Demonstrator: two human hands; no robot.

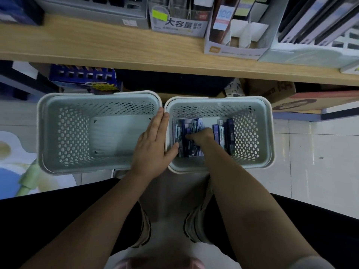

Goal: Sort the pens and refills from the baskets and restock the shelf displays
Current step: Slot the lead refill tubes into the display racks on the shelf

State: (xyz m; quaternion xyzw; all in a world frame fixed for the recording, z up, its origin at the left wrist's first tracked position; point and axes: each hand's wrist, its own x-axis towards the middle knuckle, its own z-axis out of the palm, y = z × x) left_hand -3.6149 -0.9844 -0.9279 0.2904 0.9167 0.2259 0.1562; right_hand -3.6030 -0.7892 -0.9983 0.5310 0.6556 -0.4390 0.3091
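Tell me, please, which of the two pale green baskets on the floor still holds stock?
The right-hand basket: dark blue packs lie on its floor, and the right hand reaches among them. The left-hand basket shows only its bare bottom.

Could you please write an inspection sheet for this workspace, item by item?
Surface: pale tiled floor; two baskets stand on it.
Job's things: left basket holds nothing visible; right basket holds dark packets.
Clutter: cardboard box under the wooden shelf.
Hands: left hand rests flat where the two rims meet; right hand reaches among the packets, grip unclear.
Cables: nothing seen.
Surroundings: display boxes on the shelf.
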